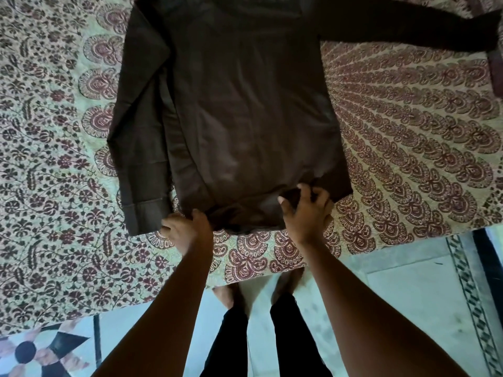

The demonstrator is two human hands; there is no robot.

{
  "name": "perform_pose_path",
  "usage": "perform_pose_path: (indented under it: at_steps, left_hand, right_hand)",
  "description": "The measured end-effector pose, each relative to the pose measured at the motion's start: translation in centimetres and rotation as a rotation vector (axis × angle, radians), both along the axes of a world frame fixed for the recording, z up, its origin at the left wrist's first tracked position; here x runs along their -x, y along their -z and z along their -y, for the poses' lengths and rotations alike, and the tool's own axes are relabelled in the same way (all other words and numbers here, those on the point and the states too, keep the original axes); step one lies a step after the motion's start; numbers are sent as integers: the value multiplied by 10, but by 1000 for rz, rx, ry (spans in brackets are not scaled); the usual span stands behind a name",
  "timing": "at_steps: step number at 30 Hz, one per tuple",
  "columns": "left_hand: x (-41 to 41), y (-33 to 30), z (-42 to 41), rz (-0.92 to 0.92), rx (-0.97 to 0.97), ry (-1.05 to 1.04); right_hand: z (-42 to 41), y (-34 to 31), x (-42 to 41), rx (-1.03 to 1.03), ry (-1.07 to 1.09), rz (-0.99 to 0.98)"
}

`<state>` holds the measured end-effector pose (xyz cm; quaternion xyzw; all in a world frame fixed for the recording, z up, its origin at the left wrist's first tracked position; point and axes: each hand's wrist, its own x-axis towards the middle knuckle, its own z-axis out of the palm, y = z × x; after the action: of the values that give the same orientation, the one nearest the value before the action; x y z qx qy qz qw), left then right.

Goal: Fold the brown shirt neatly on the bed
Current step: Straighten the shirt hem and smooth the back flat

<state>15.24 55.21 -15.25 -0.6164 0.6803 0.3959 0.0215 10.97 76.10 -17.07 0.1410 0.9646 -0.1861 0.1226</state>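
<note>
The brown shirt point(245, 104) lies flat on the bed point(408, 159), its hem toward me and its collar end at the top of the view. Its left sleeve point(141, 131) is laid down along the shirt's left side, cuff near the bed's front. Its right sleeve point(408, 31) stretches out to the right. My left hand point(185, 229) grips the hem at its left corner. My right hand point(304, 210) pinches the hem near its right corner, where the cloth is bunched.
The bed carries a patterned cover in green and maroon. Its front edge runs just below my hands, with a tiled floor point(408, 295) beneath. My legs and bare feet point(226, 292) stand against the bed. A dark object point(495, 69) sits at the bed's right edge.
</note>
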Motion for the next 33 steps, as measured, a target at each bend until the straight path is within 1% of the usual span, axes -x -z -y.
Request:
perform_pose_path:
  at_steps: [2, 4, 7, 10, 12, 13, 14, 17, 19, 21, 24, 26, 28, 31, 33]
  left_hand:
    - [1, 1, 11, 6, -13, 62]
    - [-1, 2, 20, 27, -2, 113]
    - [-5, 0, 29, 79, 79, 97]
    - [-10, -2, 29, 102, 113, 49]
    - [-12, -6, 27, 61, 146, 62]
    - [-14, -8, 25, 38, 181, 122]
    - [-15, -8, 23, 27, 217, 236]
    - [-18, -1, 20, 79, 265, 581]
    - [-19, 6, 22, 88, 280, 702]
    - [-18, 11, 30, 10, 305, 632]
    - [-21, 13, 44, -88, 318, 362]
    - [-22, 14, 54, -78, 238, 118]
    - [-26, 18, 62, -34, 152, -40]
    - [-32, 21, 65, 5, 130, -62]
    - [-32, 18, 60, 6, 176, -52]
  right_hand:
    - [-4, 0, 7, -23, 140, -48]
    - [-17, 2, 19, -24, 231, 8]
    - [-40, 2, 36, -82, 174, 112]
    - [-51, 0, 46, -107, 128, 115]
    - [-54, 0, 47, -109, 125, 118]
    - [-54, 0, 47, -109, 123, 116]
    - [-54, 1, 47, -111, 124, 110]
    - [-52, 6, 48, -119, 156, 94]
    - [-53, 8, 50, -108, 220, 77]
    - [-57, 7, 54, -77, 299, 47]
    - [-69, 7, 61, 4, 364, 3]
    - [-77, 6, 63, 64, 349, -15]
    - [-82, 3, 63, 99, 385, -32]
    - [-85, -1, 64, 99, 423, -52]
    - [-79, -6, 62, -5, 420, 1]
